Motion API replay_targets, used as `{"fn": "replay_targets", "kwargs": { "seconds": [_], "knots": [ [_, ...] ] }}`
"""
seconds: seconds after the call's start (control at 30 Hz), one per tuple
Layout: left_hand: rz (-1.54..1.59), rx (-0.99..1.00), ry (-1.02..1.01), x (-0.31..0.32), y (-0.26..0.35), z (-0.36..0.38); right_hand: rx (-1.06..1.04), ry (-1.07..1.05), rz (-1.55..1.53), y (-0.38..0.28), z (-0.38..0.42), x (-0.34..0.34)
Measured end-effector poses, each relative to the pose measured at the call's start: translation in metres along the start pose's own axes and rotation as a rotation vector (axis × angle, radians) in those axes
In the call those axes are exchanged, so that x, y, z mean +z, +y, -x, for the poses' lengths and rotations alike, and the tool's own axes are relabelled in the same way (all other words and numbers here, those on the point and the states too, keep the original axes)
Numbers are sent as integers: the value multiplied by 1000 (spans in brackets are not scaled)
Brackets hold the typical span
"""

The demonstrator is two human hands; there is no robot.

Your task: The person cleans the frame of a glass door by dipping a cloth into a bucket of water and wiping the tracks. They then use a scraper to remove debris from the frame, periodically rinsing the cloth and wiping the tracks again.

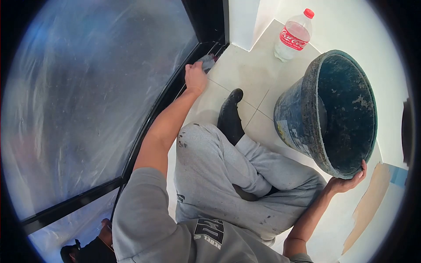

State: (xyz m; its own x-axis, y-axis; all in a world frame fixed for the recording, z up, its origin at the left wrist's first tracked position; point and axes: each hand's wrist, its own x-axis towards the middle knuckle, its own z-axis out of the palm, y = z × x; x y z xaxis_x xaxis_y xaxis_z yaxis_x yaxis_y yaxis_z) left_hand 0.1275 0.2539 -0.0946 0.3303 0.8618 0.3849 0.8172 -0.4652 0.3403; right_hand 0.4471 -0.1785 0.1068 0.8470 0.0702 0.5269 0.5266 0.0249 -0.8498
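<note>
My left hand (196, 79) is closed around a crumpled grey cloth (208, 62), pressed to the black frame track (215, 49) at the foot of the plastic-covered panel. Beside my bent knee, a large dark bucket (291, 116) tilts with its mouth towards me. Dried residue coats its rim and outside; the part of its inside that shows looks bare. My right hand (348, 179) grips the near edge of that rim, fingers outside and partly hidden.
A red-capped Coca-Cola bottle (294, 36) holding cloudy liquid stands on the tiled floor (254, 65) by the white wall. Clear plastic sheeting (101, 87) covers the left panel. Brown paper (368, 206) with blue tape (398, 176) lies at right. A dark figure (94, 250) shows at lower left.
</note>
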Motion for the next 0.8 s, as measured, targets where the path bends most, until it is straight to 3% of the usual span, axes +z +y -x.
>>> {"fn": "replay_targets", "kwargs": {
  "seconds": [0.03, 0.13, 0.37, 0.47, 0.5, 0.57, 0.67, 0.77, 0.8],
  "knots": [
    [60, -154, -11, -17, 19, -6, -5, 3, 20, -1, 0, 1],
    [93, -141, 7, -3, 21, -28, -25, 2, 53, -2, 0, 0],
    [-133, -11, -135, 25, 21, -52, 5, 2, -23, 2, 1, -1],
    [-276, 212, -87, 28, 6, -33, 53, -14, -108, 3, 2, 0],
    [-253, 141, -183, 26, 1, -28, 49, -15, -104, 4, 2, 0],
    [-200, 8, -364, -16, 15, -29, 25, 2, -69, 4, 0, -1],
    [-340, 191, -242, -15, -4, -10, 7, 17, -27, 5, -1, 0],
    [-408, 151, -408, -45, -2, 10, 25, 12, -48, 4, -1, 1],
    [-439, 177, -379, -48, -6, 19, 26, 18, -40, 1, -1, 3]
  ]
}}
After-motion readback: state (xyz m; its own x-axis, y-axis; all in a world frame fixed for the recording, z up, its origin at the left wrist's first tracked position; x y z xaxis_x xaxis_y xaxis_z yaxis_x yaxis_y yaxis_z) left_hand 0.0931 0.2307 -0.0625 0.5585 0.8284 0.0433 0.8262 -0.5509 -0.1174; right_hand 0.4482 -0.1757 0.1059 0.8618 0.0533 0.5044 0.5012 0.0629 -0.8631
